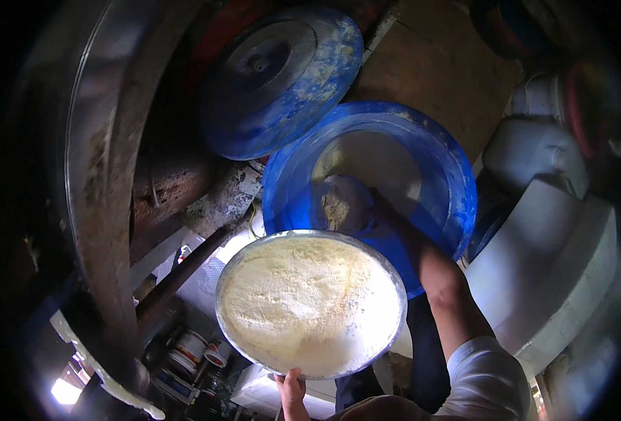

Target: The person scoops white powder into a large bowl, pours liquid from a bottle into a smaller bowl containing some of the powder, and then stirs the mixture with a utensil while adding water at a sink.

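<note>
My left hand [293, 387] grips the near rim of a wide round metal basin [220, 309]. Pale flour-like powder [310, 302] fills this basin, its surface uneven and brightly lit on the right. My right arm reaches over the edge of a big blue plastic barrel [458, 182]. Down inside, my right hand [382, 208], dark and partly hidden, closes on the side of a small blue bowl [364, 195]. That bowl carries a clumpy heap of the powder [337, 205]. More powder [373, 151] lies at the barrel's bottom. The basin covers part of the barrel's near edge.
A blue, powder-smeared round lid [282, 77] leans against the barrel's far left. White foam boxes [542, 274] and a pale plastic jug [535, 154] crowd the right. A metal bar [184, 270] and several small containers [187, 351] are at left; brown floor [430, 70] lies beyond.
</note>
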Action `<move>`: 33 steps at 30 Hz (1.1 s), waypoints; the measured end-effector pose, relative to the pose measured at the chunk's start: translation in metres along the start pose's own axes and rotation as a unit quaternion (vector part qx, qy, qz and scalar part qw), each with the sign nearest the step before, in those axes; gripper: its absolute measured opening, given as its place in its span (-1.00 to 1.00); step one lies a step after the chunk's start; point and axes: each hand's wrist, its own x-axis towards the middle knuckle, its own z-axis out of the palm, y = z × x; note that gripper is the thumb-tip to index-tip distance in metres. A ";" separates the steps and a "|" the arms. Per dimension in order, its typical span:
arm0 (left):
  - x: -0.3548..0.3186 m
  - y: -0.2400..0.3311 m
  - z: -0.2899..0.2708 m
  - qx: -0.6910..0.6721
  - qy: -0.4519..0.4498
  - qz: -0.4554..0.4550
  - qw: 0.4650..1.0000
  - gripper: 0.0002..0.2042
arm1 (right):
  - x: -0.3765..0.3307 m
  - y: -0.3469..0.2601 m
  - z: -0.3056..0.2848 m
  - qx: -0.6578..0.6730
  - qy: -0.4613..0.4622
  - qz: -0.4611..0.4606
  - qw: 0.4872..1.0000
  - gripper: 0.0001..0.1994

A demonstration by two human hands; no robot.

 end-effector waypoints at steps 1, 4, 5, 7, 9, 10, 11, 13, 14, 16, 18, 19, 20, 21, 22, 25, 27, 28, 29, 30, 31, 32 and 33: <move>-0.002 0.012 0.010 -0.064 0.009 -0.045 0.997 -0.51 | -0.009 -0.004 -0.002 0.017 0.008 -0.028 0.999 -0.25; -0.010 0.018 0.014 -0.140 -0.110 0.013 0.984 -0.49 | -0.036 -0.022 -0.006 0.059 0.020 -0.115 0.991 -0.24; -0.006 0.016 0.008 -0.149 -0.142 -0.008 0.979 -0.45 | -0.048 -0.029 -0.011 0.075 0.030 -0.145 0.986 -0.24; -0.006 0.017 0.010 -0.138 -0.140 -0.012 0.980 -0.47 | -0.067 -0.034 -0.028 0.119 0.073 -0.157 0.978 -0.26; -0.001 0.014 0.007 -0.132 -0.159 -0.011 0.978 -0.50 | -0.088 -0.047 -0.043 0.175 0.097 -0.161 0.966 -0.28; 0.004 0.006 0.003 -0.139 -0.166 -0.005 0.976 -0.51 | -0.104 -0.061 -0.047 0.208 0.096 -0.157 0.961 -0.30; 0.010 -0.003 0.000 -0.146 -0.172 0.001 0.974 -0.52 | -0.120 -0.075 -0.051 0.240 0.095 -0.153 0.954 -0.32; 0.016 -0.007 0.001 -0.124 -0.164 0.003 0.979 -0.53 | -0.162 -0.106 -0.065 0.233 0.113 -0.175 0.950 -0.42; 0.015 -0.008 0.004 -0.123 -0.144 0.001 0.982 -0.53 | -0.183 -0.121 -0.068 0.229 0.119 -0.184 0.948 -0.47; 0.008 0.006 0.010 -0.141 -0.146 -0.002 0.979 -0.54 | -0.211 -0.139 -0.079 0.193 0.146 -0.161 0.957 -0.65; 0.016 0.000 0.005 -0.117 -0.208 0.050 0.970 -0.58 | -0.235 -0.144 -0.088 0.181 0.128 -0.136 0.966 -0.71; 0.025 -0.008 0.005 -0.117 -0.214 0.058 0.968 -0.59 | -0.249 -0.147 -0.088 0.162 0.127 -0.130 0.970 -0.66; 0.027 -0.010 0.005 -0.116 -0.217 0.065 0.967 -0.61 | -0.263 -0.149 -0.084 0.143 0.123 -0.122 0.975 -0.59; 0.021 -0.005 0.008 -0.104 -0.209 0.040 0.972 -0.60 | -0.274 -0.155 -0.078 0.121 0.116 -0.115 0.979 -0.53; 0.015 0.001 0.005 -0.091 -0.199 0.011 0.976 -0.59 | -0.291 -0.162 -0.061 0.117 0.122 -0.129 0.977 -0.56; 0.013 0.001 0.011 -0.126 -0.216 -0.018 0.968 -0.57 | -0.322 -0.159 -0.016 0.105 0.126 -0.159 0.974 -0.55; 0.027 -0.016 0.012 -0.137 -0.235 -0.014 0.962 -0.57 | -0.321 -0.141 0.014 0.032 0.156 -0.129 0.979 -0.49; 0.022 -0.013 0.017 -0.157 -0.235 -0.016 0.959 -0.58 | -0.320 -0.134 0.027 -0.004 0.181 -0.118 0.976 -0.45; 0.016 -0.010 0.021 -0.175 -0.235 -0.018 0.956 -0.59 | -0.312 -0.118 0.045 -0.068 0.218 -0.185 0.956 -0.34; 0.012 -0.010 0.023 -0.190 -0.234 -0.021 0.953 -0.60 | -0.306 -0.106 0.058 -0.152 0.232 -0.210 0.938 -0.33; 0.013 -0.022 0.021 -0.184 -0.238 -0.017 0.954 -0.58 | -0.306 -0.101 0.074 -0.235 0.250 -0.234 0.910 -0.31; 0.023 -0.034 0.020 -0.180 -0.248 -0.017 0.952 -0.58 | -0.308 -0.095 0.094 -0.293 0.272 -0.262 0.879 -0.35; 0.016 -0.027 0.023 -0.168 -0.239 -0.025 0.956 -0.60 | -0.313 -0.096 0.110 -0.327 0.276 -0.257 0.866 -0.37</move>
